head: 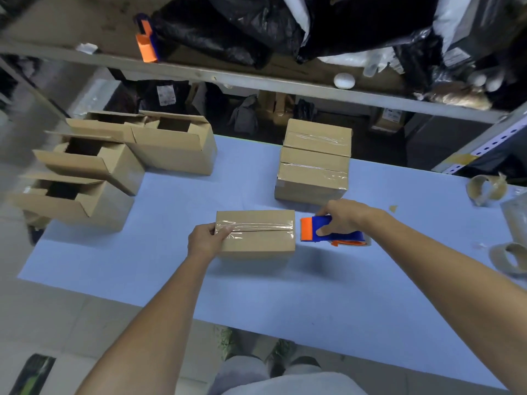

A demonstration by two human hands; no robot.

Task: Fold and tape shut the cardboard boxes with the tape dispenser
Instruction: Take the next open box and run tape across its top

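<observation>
A packing and dispatch room is being shown: open cardboard boxes [85,166] are being kept at the left of a blue-covered table [171,280], and taped boxes [313,163] are being stacked at its upper middle. Black mailing bags [228,29] with printed labels are being stored on a metal shelf [256,82] across the top of the frame, while spent tape cores [497,192] are being left at the right edge.

Blue table [171,280] beneath cluttered metal shelf [256,81].

table [256,297] | open boxes [176,158] left | taped box [258,240] centre | taped boxes [313,166] far | tape cores [486,191] right
</observation>
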